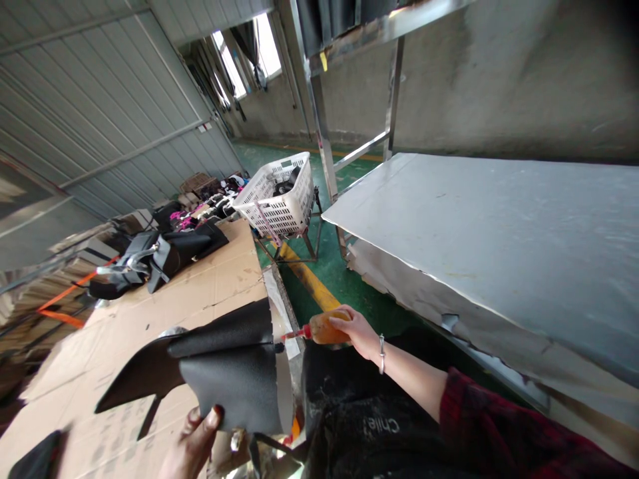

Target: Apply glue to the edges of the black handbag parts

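Note:
A black leather-like piece [232,382], with a seam down its middle and a curved part at its far-left end, lies over the cardboard and reaches its near edge. My left hand [192,436] grips its lower edge, thumb on top. In my right hand [354,329] is a squeeze bottle [329,328] of amber liquid, held on its side. The bottle's red nozzle points left, close to the seam's end at the piece's pale-lined edge; whether it touches cannot be made out.
Cardboard [219,279] covers the bench, with several black leather-like pieces [164,256] at its far end. Beyond stands a white plastic basket [279,199] on a metal stand. A grey-topped table [489,226] is at the right. Stacked boards [60,279] line the left.

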A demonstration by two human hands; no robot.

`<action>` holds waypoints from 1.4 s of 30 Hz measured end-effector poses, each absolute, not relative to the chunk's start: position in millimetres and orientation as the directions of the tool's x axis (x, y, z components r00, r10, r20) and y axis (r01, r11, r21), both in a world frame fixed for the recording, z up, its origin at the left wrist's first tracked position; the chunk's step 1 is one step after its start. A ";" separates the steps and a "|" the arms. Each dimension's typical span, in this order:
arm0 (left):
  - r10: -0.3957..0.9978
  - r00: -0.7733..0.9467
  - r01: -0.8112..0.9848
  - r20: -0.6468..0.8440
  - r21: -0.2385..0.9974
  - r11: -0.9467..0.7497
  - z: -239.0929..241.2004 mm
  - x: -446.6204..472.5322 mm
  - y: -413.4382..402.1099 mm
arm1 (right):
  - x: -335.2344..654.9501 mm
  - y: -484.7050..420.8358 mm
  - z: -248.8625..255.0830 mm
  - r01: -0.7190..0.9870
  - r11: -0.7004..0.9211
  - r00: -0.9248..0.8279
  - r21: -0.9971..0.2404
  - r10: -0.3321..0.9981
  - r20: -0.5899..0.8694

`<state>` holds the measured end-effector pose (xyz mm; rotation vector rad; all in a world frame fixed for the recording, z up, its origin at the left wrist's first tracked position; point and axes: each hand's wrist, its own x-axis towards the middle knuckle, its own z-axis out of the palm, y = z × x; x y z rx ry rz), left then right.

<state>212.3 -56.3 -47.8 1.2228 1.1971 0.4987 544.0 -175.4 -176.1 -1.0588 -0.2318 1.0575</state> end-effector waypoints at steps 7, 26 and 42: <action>0.790 0.420 0.284 -0.446 0.892 0.352 -54.4 201.5 -52.9 | 545.5 -179.6 -170.9 -0.571 0.071 0.464 -0.818 0.849 -0.250; 0.801 0.378 0.216 -0.464 0.885 0.411 -63.5 197.4 -51.0 | 558.2 -178.7 -166.2 -0.456 0.063 0.529 -0.888 0.821 -0.213; 0.807 0.335 0.200 -0.486 0.874 0.443 -62.3 201.5 -55.1 | 554.4 -167.1 -166.4 -0.548 0.069 0.528 -0.834 0.802 -0.281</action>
